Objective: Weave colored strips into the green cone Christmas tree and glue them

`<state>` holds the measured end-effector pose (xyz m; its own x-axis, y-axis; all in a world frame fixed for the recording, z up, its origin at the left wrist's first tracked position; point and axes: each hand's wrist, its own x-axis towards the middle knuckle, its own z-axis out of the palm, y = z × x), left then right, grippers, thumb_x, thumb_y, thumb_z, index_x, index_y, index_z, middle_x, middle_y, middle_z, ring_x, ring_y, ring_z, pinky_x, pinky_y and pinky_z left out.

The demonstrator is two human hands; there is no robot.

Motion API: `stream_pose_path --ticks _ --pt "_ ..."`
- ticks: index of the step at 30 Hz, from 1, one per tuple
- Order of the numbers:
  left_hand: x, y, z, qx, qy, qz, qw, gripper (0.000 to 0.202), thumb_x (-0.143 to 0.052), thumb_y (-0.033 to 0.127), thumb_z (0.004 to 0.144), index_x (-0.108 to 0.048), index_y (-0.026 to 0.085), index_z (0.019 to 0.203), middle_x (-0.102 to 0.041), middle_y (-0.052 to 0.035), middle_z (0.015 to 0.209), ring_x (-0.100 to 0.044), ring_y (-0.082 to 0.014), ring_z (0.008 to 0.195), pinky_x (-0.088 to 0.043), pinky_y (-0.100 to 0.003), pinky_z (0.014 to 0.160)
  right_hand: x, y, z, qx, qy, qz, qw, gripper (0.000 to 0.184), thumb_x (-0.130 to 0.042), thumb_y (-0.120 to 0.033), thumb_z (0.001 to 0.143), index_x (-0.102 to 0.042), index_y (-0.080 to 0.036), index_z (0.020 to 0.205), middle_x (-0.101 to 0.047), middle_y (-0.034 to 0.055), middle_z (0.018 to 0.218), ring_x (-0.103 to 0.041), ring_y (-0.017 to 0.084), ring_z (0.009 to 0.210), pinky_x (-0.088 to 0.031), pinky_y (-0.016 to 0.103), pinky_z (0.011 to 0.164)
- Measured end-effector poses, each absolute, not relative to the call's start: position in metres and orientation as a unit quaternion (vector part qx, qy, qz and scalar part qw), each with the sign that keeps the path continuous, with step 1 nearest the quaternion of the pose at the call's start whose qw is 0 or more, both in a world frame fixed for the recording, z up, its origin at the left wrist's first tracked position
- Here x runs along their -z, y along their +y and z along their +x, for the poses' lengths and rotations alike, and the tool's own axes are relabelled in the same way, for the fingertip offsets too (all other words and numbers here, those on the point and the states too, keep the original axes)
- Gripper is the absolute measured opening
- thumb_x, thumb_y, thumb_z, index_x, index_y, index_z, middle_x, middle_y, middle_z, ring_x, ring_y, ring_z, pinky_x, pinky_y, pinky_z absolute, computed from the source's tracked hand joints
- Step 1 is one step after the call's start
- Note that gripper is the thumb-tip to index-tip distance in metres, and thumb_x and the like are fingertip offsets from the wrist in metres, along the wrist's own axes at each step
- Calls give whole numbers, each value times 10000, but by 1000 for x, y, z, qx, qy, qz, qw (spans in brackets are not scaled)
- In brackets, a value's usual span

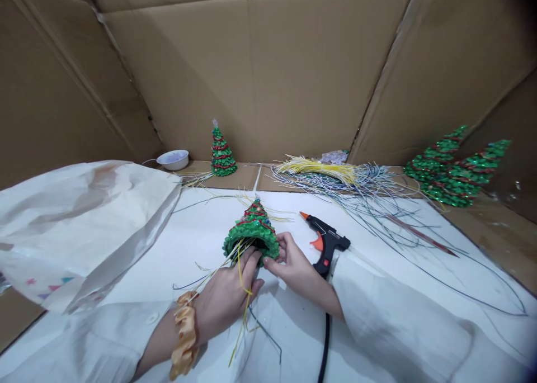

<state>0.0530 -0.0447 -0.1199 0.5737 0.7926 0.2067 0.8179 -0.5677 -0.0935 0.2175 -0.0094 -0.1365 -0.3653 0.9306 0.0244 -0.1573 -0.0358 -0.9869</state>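
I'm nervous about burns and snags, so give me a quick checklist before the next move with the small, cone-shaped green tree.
1. Small, cone-shaped green tree with red trim steadied: ok, the right hand grips its rim.
2. Left hand placement: ok, its fingers reach into the hollow base.
3. Thin yellow and white strands gathered: not ok, they splay out of the opening.
4. Orange nozzle of the black glue gun away from fingers: ok, it points away.
5. Glue gun cool: cannot tell.
6. Black cord free: not ok, the right forearm crosses over it.
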Motion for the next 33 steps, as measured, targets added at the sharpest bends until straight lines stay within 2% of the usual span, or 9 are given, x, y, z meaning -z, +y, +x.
stream_pose_path --ticks 17,23,26,33 --pt "116 -45 53 70 -453 -883 98 388 -378 286 880 -376 91 1215 -546 -153 1246 -660 -230 877 -566 -318 616 146 -7 217 -615 -547 -359 440 335 -593 -211 731 -326 -206 935 -515 21 922 -551 133 797 -444 304 719" --pt "122 -43 52 90 -428 -887 148 399 -400 304 872 -437 63 1187 -579 -162 1205 -673 -223 786 -557 -315 544 146 -7 216 -619 -543 -357 441 342 -600 -223 726 -321 -213 923 -522 22 932 -558 131 800 -443 289 702" --pt "123 -43 52 108 -414 -886 179 421 -429 313 865 -456 48 1191 -593 -163 1186 -673 -216 762 -558 -314 552 144 -7 216 -617 -545 -359 439 345 -602 -240 725 -321 -215 923 -524 29 951 -563 141 826 -441 284 695" --pt "121 -53 46 135 -389 -882 228 412 -461 300 862 -500 49 1186 -632 -157 1116 -662 -203 753 -544 -291 521 139 -9 217 -616 -552 -360 432 347 -608 -247 728 -322 -213 922 -539 40 952 -565 161 882 -439 317 759"
